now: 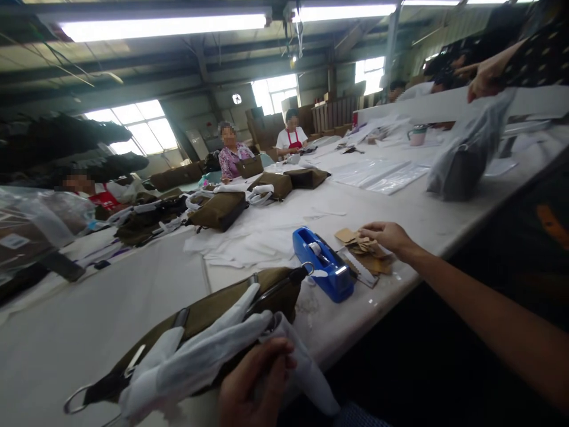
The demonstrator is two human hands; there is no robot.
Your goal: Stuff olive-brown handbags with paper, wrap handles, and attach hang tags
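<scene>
Brown cards (377, 261) lie just right of the blue tape dispenser (322, 264), at the right hand (393, 239).
This hand is the nearer one; its fingers stand narrow at the pile, and I cannot tell if they grip a card. On the dispenser's near side, the left hand (258, 379) curls around white wrapping (306, 370) of a green bag (213, 305), whose long axis points toward the dispenser.

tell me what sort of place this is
Most likely a bag factory's finishing or packing workshop: olive bags with white-wrapped handles lie along a long white table, a blue tape dispenser stands among them, and a person in a red apron sits beyond.
</scene>
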